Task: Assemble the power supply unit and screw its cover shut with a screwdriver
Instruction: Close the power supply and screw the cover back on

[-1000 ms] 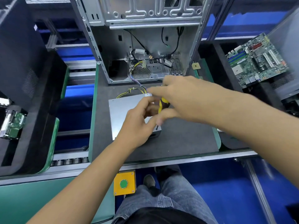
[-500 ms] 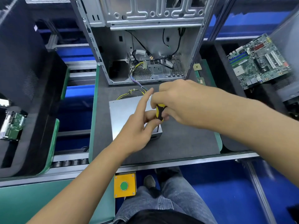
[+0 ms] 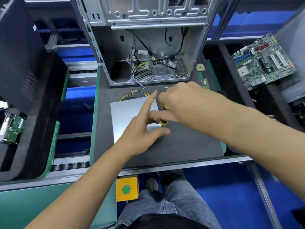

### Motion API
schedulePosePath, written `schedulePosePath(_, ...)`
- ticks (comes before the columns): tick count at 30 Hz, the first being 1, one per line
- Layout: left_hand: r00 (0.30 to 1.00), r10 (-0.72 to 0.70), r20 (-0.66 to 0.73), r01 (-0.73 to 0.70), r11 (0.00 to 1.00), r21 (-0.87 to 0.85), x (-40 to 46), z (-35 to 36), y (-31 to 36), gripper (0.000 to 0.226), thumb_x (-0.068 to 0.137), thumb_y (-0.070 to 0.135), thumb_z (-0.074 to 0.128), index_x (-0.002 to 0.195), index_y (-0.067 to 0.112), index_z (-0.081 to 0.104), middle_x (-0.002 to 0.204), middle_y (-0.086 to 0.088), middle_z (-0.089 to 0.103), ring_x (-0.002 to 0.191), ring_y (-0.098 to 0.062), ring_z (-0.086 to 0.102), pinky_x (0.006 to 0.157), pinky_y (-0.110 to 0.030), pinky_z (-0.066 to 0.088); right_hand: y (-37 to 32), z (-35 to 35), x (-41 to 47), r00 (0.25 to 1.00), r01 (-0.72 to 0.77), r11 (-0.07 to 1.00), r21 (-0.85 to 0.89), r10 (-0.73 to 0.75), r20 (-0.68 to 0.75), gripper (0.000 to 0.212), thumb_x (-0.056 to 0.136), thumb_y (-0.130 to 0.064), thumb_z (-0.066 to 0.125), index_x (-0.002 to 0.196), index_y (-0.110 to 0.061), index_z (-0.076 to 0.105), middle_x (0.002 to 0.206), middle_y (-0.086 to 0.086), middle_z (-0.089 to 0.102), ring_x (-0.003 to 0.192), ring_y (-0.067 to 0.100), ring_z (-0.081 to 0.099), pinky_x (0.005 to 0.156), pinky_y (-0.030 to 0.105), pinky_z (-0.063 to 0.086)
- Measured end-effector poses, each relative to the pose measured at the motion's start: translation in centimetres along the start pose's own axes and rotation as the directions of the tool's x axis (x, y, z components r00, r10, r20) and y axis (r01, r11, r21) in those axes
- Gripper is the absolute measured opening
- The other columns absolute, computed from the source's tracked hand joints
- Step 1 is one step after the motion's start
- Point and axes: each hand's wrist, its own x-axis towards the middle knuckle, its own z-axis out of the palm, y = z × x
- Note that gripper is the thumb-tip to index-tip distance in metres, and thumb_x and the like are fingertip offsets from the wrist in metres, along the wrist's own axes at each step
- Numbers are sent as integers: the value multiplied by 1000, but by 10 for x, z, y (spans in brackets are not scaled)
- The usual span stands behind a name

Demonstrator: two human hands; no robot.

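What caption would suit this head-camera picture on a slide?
Right hand grips a yellow-handled screwdriver over the grey power supply unit, left hand spread open beside it.

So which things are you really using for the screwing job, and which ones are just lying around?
Using:
- power supply unit
- screwdriver, gripped by the right hand
- left hand, fingers spread over the unit

Lying about:
- computer case
- motherboard
- yellow button box
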Motion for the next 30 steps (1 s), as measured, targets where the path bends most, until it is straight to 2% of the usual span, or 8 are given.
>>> schedulePosePath(3,997,-12,-76,14,999,28,2,8,2,69,71,40,74,123,66,37,90,16,71,94,-14,67,86,-39,54,-11,-1,-1,995,-90,995,-48,88,-56,49,94,-63,31,87,-21,54,67,0,29,56,22,30,54,32,22)
schedulePosePath(6,999,-32,12,32,999,37,4,7,-1,56,85,33,62,130,48,33,89,27,69,83,-10,66,73,-27,49,-5,4,-9,999,36,996,77,-36,2,43,92,-58,49,115,-21,53,87,-7,33,75,23,41,61,31,27)
schedulePosePath(9,994,-54,97,46,996,82,2,-2,-7,79,93,22,57,156,26,10,95,31,63,88,-4,60,83,-22,47,6,4,-8,995,87,982,165,-93,25,20,96,-30,58,113,-23,49,80,-12,30,82,21,44,65,29,25)
schedulePosePath(12,989,-99,110,82,986,148,-1,-12,-11,107,79,44,72,156,45,-3,137,32,52,126,10,48,98,-3,31,1,8,-7,999,12,996,88,-15,33,27,94,-45,54,80,-22,53,66,-3,33,63,27,43,56,32,29)
schedulePosePath(16,991,-123,56,71,824,563,5,-45,-29,142,46,81,73,159,34,3,162,20,10,149,1,8,124,-36,12,-4,11,-6,983,-155,987,-45,149,-104,48,95,-52,46,62,-19,38,61,0,27,50,22,27,49,30,11)
schedulePosePath(20,964,-239,116,22,507,862,12,-67,-45,143,46,102,47,160,32,-4,166,-5,-18,152,-22,-18,120,-56,-14,-1,16,-4,999,13,996,92,-10,-41,13,99,-30,54,110,-26,48,97,-6,28,56,22,40,52,34,23)
schedulePosePath(25,954,-279,111,-1,365,931,14,-69,-51,144,40,107,32,160,34,0,166,-10,-9,149,-28,-9,120,-54,-9,1,11,-2,995,-98,995,-20,99,32,46,94,-64,34,104,-22,50,92,7,50,73,28,42,54,34,25)
schedulePosePath(30,977,-207,58,17,347,938,13,-67,-47,138,39,99,44,156,28,25,157,-11,22,141,-34,18,116,-52,10,4,15,-4,993,24,987,161,-42,112,16,102,-40,45,94,-28,37,98,-2,39,80,26,51,73,43,47)
